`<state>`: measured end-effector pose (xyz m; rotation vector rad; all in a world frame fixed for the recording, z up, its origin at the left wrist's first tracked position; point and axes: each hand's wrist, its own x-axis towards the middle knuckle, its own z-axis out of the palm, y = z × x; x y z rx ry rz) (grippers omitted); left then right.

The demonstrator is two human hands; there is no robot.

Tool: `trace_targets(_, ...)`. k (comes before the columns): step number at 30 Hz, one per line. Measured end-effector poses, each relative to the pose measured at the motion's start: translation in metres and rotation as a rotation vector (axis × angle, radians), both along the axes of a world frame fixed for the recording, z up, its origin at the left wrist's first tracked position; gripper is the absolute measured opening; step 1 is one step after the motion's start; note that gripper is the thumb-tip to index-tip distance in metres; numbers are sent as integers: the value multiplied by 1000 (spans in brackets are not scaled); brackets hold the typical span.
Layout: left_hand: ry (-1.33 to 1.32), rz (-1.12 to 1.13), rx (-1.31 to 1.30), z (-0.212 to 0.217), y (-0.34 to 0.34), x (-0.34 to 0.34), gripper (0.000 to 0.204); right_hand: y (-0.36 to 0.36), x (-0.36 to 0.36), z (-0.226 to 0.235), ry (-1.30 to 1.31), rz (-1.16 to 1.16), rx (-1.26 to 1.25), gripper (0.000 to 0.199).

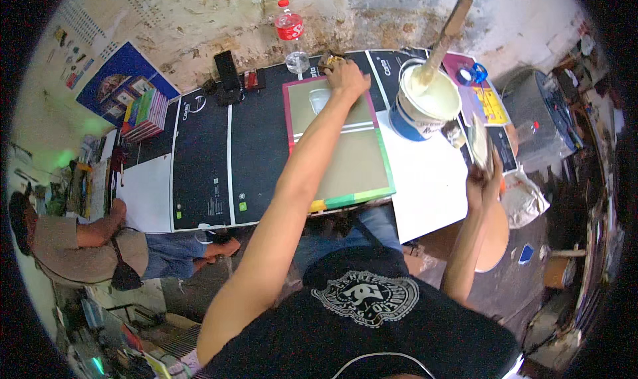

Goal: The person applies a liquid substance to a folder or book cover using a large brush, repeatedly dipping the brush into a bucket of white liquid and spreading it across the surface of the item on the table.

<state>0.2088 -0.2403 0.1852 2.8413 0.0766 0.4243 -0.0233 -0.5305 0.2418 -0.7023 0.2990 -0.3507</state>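
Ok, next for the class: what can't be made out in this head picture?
Pale thing at the right hand: head view, too blurred to name.
Brownish thing by the left hand: head view, partly covered by that hand.
Wooden stick: head view, its lower end is hidden in the bucket.

The board [355, 159] looks matt, the plastic bottle [290, 36] glossy.
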Motion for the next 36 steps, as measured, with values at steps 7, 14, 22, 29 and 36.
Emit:
trace_targets(7, 375, 14, 116, -3, -18, 51, 41, -83, -70, -52, 15, -179, 51, 47)
trace_targets(14, 297, 14, -30, 5, -5, 49, 57, -79, -46, -30, -93, -114, -67, 48)
trace_targets(22, -377, -61, -1084, 40, 83, -83, 38, 18, 35, -18, -165, -103, -796, 42)
trace_targets(29, -324, 83, -1437, -21, 84, -236, 37, 183, 95, -49, -293, 158, -1166, 43)
trace_targets(36, -321, 217, -1012, -42, 69, -258, 35, 241, 133, -78, -184, 223, -1348, 45)
